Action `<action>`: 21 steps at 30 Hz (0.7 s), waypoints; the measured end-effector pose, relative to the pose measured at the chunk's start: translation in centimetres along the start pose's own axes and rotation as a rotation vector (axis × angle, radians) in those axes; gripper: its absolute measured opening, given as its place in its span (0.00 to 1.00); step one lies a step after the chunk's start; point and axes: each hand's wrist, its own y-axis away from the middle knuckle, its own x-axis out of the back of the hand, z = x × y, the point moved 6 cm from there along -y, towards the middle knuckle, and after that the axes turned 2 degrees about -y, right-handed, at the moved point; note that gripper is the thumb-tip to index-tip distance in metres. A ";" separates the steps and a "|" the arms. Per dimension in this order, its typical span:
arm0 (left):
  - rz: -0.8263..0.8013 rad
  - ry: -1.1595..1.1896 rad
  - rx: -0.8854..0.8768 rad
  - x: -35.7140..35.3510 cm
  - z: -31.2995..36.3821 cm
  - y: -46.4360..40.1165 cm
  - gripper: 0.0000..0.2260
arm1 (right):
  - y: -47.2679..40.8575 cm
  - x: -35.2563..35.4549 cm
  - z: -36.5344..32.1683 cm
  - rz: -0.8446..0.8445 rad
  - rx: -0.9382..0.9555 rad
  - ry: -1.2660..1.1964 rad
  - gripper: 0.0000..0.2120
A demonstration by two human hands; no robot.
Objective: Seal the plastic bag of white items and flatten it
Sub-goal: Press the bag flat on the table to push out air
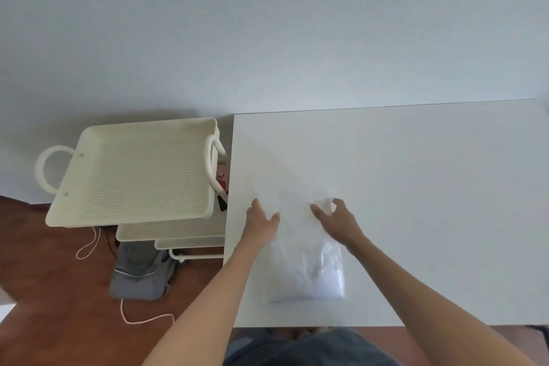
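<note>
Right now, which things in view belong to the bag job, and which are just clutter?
In use: plastic bag of white items, left hand, right hand, white table.

Lying about: cream tiered cart, grey bag and white cord on the floor.

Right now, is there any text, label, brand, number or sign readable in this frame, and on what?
None can be read.
Plastic bag on the table: no print or label shows.
Cream cart: no marking shows.
Red and pale item wedged between cart and table: may carry print, but too small and blurred to read.
Grey bag on the floor: no legible label.
</note>
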 end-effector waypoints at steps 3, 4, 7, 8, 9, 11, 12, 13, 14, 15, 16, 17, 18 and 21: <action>0.163 -0.276 -0.088 0.1 1.1 -0.4 0.33 | -0.2 0.0 -1.0 0.225 0.072 0.202 0.40; 0.219 -0.362 -0.122 0.1 1.6 -0.4 0.32 | 0.0 -0.1 -1.5 0.307 0.111 0.288 0.40; 0.298 -0.506 -0.268 -0.7 2.7 -0.5 0.31 | 0.1 -1.6 -2.4 0.396 0.291 0.549 0.38; 0.309 -0.555 -0.329 -1.2 3.0 -0.6 0.30 | -0.1 -2.4 -2.4 0.378 0.346 0.624 0.37; 0.310 -0.606 -0.387 -1.9 3.3 -0.8 0.30 | -0.5 -3.2 -2.4 0.357 0.390 0.690 0.36; 0.284 -0.677 -0.480 -3.4 3.4 -1.5 0.28 | -1.3 -4.7 -2.1 0.328 0.455 0.801 0.33; 0.267 -0.698 -0.507 -4.1 3.3 -1.8 0.28 | -1.6 -5.3 -2.0 0.328 0.490 0.848 0.32; 0.242 -0.713 -0.514 -4.8 3.1 -2.4 0.27 | -1.9 -5.9 -1.7 0.331 0.517 0.879 0.30; 0.218 -0.725 -0.513 -5.4 2.7 -3.1 0.26 | -2.3 -6.4 -1.4 0.337 0.538 0.893 0.29; 0.198 -0.738 -0.512 -5.9 2.2 -3.6 0.26 | -2.5 -6.7 -1.0 0.344 0.555 0.902 0.28; 0.185 -0.755 -0.517 -6.4 1.7 -3.9 0.26 | -2.7 -7.0 -0.4 0.349 0.564 0.909 0.27; 0.180 -0.772 -0.528 -6.7 1.1 -4.1 0.26 | -2.9 -7.2 0.3 0.349 0.563 0.913 0.27; 0.184 -0.781 -0.542 -6.9 0.7 -4.2 0.26 | -3.1 -7.4 0.9 0.346 0.559 0.915 0.27; 0.223 -0.769 -0.571 -7.4 -0.2 -4.2 0.26 | -3.3 -7.6 2.1 0.351 0.554 0.896 0.27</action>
